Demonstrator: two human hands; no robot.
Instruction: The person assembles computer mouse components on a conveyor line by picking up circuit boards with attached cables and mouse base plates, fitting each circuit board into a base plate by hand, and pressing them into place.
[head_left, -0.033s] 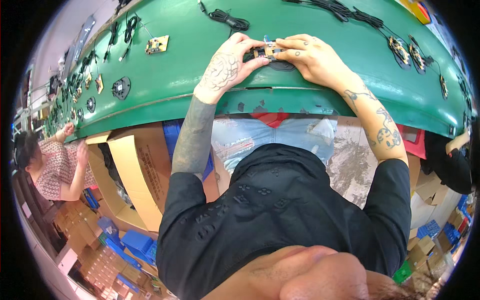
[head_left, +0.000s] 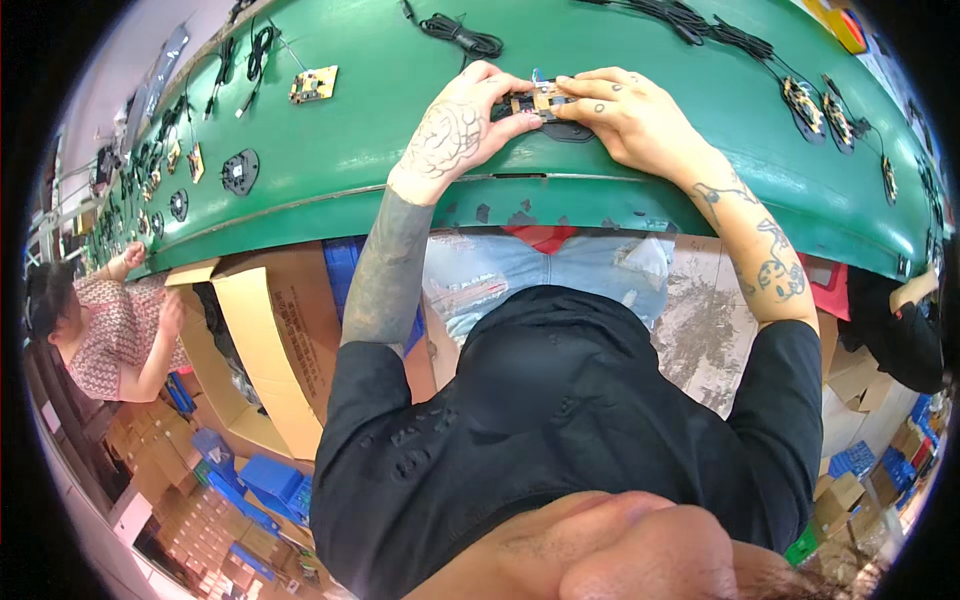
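A small tan circuit board (head_left: 543, 98) lies over a black plastic base (head_left: 568, 132) on the green work surface, close to its near edge. My left hand (head_left: 455, 128) pinches the board's left side between thumb and fingers. From the other side, the fingers of my right hand (head_left: 632, 115) press on the board's right part, closed against it; its thumb is mostly hidden. A bit of blue and white wire sticks up at the board's far edge. My fingers cover part of the board and base.
Beyond my hands lies a coiled black cable (head_left: 460, 38). To the left are another circuit board (head_left: 313, 85) and a black base (head_left: 240, 172). Wired assemblies (head_left: 803, 108) sit at right. An open cardboard box (head_left: 285, 360) stands below left, near a seated person (head_left: 110, 335).
Both hands keep nearly the same hold on the board. The picture has shifted only slightly.
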